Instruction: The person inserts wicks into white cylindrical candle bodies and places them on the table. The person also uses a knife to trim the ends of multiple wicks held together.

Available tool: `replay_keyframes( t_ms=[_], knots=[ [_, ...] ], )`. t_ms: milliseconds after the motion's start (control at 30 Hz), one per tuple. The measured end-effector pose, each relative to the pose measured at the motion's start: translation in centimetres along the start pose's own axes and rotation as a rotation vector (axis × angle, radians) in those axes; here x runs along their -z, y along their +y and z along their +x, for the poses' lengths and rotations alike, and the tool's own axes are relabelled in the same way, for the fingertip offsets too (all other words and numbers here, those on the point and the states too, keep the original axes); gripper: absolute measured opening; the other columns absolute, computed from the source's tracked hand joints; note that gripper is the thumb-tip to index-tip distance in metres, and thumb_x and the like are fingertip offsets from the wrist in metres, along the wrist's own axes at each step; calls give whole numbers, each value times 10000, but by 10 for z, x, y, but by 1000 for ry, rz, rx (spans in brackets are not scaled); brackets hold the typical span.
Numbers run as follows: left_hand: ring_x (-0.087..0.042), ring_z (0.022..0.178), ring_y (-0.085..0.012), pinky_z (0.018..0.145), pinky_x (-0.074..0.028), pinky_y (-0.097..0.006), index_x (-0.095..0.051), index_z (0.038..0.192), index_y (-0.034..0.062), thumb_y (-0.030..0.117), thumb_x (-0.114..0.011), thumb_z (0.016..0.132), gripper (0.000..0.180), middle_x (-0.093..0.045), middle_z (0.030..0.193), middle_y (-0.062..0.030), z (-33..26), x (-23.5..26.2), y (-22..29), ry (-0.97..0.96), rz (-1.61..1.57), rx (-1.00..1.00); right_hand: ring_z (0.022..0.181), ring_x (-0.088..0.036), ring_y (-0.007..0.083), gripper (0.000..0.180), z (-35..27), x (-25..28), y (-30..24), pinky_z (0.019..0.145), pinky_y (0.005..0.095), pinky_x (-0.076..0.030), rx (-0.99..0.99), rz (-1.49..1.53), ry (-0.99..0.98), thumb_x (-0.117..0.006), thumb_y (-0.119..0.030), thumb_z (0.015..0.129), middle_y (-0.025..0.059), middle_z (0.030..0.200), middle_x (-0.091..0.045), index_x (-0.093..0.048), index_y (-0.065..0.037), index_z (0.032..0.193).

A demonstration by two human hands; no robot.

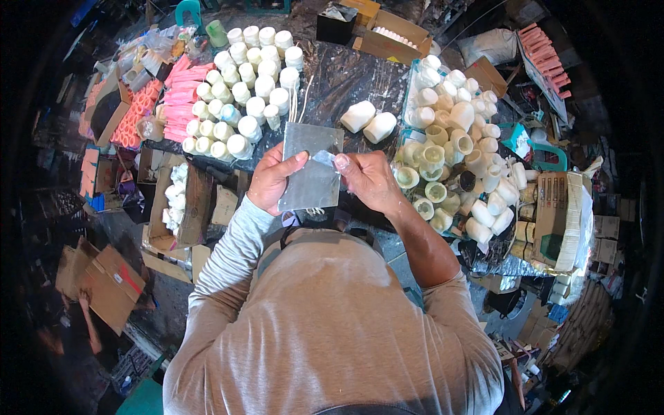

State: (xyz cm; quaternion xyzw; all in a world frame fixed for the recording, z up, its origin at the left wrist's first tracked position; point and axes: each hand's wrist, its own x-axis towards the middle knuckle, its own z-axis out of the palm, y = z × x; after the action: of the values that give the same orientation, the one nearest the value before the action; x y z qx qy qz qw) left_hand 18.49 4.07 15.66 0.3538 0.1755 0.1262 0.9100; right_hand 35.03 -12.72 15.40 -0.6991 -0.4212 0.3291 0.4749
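1. Between your two hands, just above your chest and in front of the dark table edge, you hold a clear plastic bag (310, 169) — thin, flat and nearly see-through, so its edges are hard to trace against the dark sheet.
2. Your left hand (273, 178) is closed on the bag's left edge, thumb on top pressing the film against the fingers beneath.
3. Your right hand (368, 181) pinches the upper right corner between thumb and fingertips; that corner looks folded or peeled up, perhaps the mouth being parted, though the view is too coarse to be sure.
4. Judged from its look, the bag weighs almost nothing, is limp and slippery, and its two layers will cling together — take it by the rim at the corners and rub to part them, not by the middle.
5. Behind the bag lies the black-covered table (346, 76), with two white moulded pieces (369, 122) just beyond your right hand.
6. Rows of white capped bottles (245, 86) stand to the left, beside a heap of pink pieces (181, 97).
7. A pile of pale cups and pots (453, 152) fills the right side.
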Motion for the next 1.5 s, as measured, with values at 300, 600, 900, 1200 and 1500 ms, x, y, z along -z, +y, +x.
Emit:
replay_keyframes(
  t_ms=[300, 600, 900, 1200, 1500],
  knots=[
    [-699, 958, -139, 851, -576, -309, -598, 1301, 1, 93, -665, 987, 334, -718, 1131, -75, -11, 1, 19, 48, 129, -44, 504, -534, 126, 679, -14, -4, 31, 491, 322, -421, -239, 235, 167, -539, -556, 1046, 19, 556, -589, -631, -46, 608],
    [-708, 962, -159, 863, -586, -342, -606, 1293, -4, 119, -668, 990, 333, -729, 1130, -84, -12, 11, 19, 72, 186, -47, 524, -476, 123, 589, -11, -2, 30, 504, 369, -418, -45, -33, 149, -640, -456, 1014, 62, 547, -537, -624, 1, 644],
    [-718, 972, -189, 871, -588, -349, -571, 1339, -1, 90, -653, 983, 376, -714, 1173, -108, -24, 17, 17, 112, 178, 11, 510, -517, 198, 531, -13, 2, 45, 520, 386, -459, -452, -86, 142, -584, -477, 1045, 16, 562, -545, -703, -21, 800],
    [-726, 990, -204, 893, -596, -344, -576, 1329, -2, 129, -669, 989, 375, -717, 1169, -114, -13, 3, 1, -15, -13, 2, 846, -640, 335, 627, -27, -7, -27, 740, 396, -544, 458, -304, 87, -612, 44, 935, 151, 996, -574, -539, -200, 1508],
    [-712, 978, -184, 884, -586, -344, -584, 1314, 6, 77, -636, 995, 330, -717, 1147, -97, -15, -2, 27, 88, 47, -61, 850, -629, 289, 595, -58, -10, -20, 773, 385, -542, 238, -282, 11, -599, 79, 936, 130, 1026, -565, -561, -158, 1481]
  ],
)
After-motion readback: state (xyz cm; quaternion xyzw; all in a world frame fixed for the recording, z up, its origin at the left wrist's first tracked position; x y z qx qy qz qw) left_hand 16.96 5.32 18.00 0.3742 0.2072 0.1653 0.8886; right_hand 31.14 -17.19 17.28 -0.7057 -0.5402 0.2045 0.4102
